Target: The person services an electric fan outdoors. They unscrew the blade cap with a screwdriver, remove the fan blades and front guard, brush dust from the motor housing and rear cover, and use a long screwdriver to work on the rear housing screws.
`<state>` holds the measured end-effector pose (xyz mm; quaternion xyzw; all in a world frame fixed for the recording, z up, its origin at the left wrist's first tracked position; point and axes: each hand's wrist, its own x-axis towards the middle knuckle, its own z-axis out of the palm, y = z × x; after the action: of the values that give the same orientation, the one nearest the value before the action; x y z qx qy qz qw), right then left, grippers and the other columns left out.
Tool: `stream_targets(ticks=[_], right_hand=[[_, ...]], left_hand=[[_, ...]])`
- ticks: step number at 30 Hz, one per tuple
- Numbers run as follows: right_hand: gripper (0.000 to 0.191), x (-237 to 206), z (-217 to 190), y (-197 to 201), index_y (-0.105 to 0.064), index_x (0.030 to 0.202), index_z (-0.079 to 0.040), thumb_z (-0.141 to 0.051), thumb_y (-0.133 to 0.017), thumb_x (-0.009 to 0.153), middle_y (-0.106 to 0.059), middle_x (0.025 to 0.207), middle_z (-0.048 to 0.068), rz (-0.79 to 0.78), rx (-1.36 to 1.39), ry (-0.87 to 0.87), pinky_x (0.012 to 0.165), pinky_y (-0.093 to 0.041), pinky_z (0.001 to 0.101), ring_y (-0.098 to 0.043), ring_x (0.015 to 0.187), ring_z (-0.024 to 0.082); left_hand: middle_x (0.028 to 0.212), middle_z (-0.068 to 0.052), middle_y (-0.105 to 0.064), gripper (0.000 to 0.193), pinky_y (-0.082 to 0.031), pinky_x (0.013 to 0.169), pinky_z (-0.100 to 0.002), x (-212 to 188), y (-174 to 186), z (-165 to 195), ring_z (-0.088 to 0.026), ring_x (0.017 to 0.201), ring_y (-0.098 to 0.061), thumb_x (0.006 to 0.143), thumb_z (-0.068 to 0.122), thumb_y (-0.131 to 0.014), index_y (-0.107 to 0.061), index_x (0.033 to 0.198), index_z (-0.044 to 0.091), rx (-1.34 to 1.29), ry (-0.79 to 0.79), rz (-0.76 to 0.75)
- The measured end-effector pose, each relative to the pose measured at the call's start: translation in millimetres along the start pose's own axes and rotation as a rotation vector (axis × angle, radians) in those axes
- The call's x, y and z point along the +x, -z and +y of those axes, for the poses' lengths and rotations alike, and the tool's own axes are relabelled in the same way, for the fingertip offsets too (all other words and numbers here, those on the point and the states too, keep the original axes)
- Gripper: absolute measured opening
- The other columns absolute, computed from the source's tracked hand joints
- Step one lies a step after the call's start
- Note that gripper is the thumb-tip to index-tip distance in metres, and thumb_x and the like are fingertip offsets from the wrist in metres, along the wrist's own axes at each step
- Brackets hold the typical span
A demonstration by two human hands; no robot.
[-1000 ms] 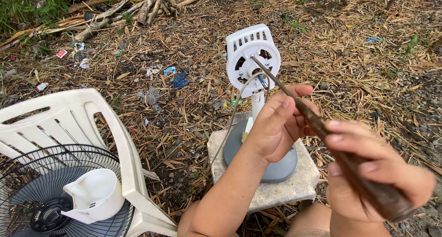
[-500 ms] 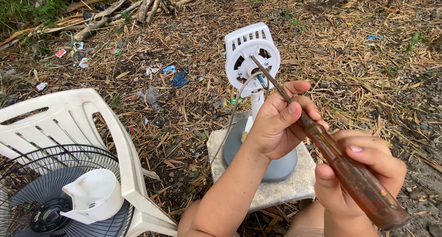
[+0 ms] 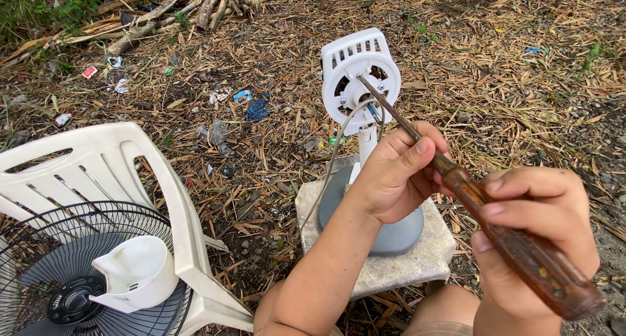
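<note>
Frame centre: left hand [image 3: 394,176] pinching shaft, right hand [image 3: 531,235] gripping long brown-handled screwdriver [image 3: 482,202], tip at white plastic fan motor housing [image 3: 355,75]. Best kept steady, tip seated squarely.

Outdoor spot, a backyard or rough lot used as a makeshift repair area, not a workshop. Ground [image 3: 274,153] is bare dirt covered in dry leaves and straw, with gravel at the right edge. Sticks [image 3: 195,10] piled at the top, grass [image 3: 39,10] in the top left corner. Litter scraps [image 3: 251,104] scattered about. No bench: the fan [image 3: 358,81], stripped of guard and blades, stands on a stone slab [image 3: 417,264] set on the dirt. White plastic chair [image 3: 98,166] alongside holds a fan grille [image 3: 39,271] and a white cover [image 3: 134,271]. Daylight.
</note>
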<state>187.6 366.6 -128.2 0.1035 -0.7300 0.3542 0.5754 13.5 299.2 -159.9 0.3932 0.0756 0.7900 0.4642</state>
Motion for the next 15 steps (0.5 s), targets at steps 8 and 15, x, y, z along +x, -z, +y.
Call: stream_targets(ticks=[8,15], right_hand=[[0.030,-29,10,-19,-0.059,0.119,-0.008,-0.011,-0.081,0.099,-0.057,0.116,0.011,0.266,0.125,-0.036,0.091,-0.060,0.0268,-0.067,0.099,0.016],[0.035,-24,3,-9,-0.055,0.123,-0.008,-0.009,-0.081,0.100,-0.058,0.117,0.012,0.190,0.112,-0.101,0.090,-0.059,0.0261,-0.066,0.099,0.016]], left_hand=[[0.112,-0.015,-0.073,0.017,-0.056,0.094,-0.039,6,-19,11,-0.022,0.105,-0.071,0.109,0.019,-0.065,-0.055,0.118,0.008,-0.011,0.054,-0.008],[0.106,-0.013,-0.071,0.029,-0.057,0.089,-0.041,2,-8,12,-0.026,0.092,-0.072,0.112,0.026,-0.065,-0.056,0.126,0.002,-0.073,0.052,-0.013]])
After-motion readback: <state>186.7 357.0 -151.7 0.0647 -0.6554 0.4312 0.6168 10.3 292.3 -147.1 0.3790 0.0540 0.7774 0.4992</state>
